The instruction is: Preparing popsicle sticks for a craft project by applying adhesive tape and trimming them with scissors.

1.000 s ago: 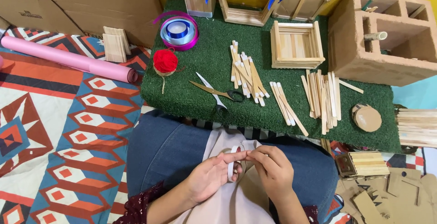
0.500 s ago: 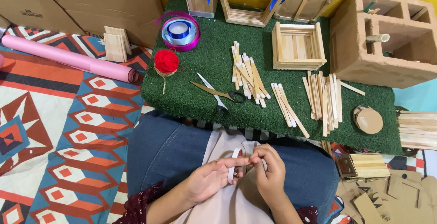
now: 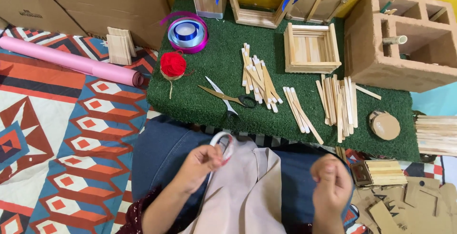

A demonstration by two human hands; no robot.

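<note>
Your left hand (image 3: 202, 163) pinches a small white ring (image 3: 223, 143), likely a tape roll, between thumb and fingers, closed on its lower edge. It sits over your lap, just below the near edge of the green artificial-turf mat (image 3: 214, 72). Your right hand (image 3: 333, 181) is well to the right of the ring, fingers curled into a loose fist; whether it pinches a tape end or thread you cannot tell (too blurred). Beige cloth (image 3: 247, 186) lies under both hands, on blue denim.

Step in hand, as a judgement: drawing something off the ring, hands pulled apart. The next move calls for a steady left-hand grip on the ring and a cutting tool within reach.

On the mat, outward from the ring:
- dark-handled scissors (image 3: 228, 100), just above the ring, blades open
- loose pale wooden craft sticks (image 3: 257, 79), mid-mat
- red ball of yarn (image 3: 173, 65), left part
- blue and purple ribbon spool (image 3: 187, 32), far left part
- square stick-built wooden box (image 3: 310, 48), far side

Beyond the mat's left edge: a pink paper roll (image 3: 71, 62).
</note>
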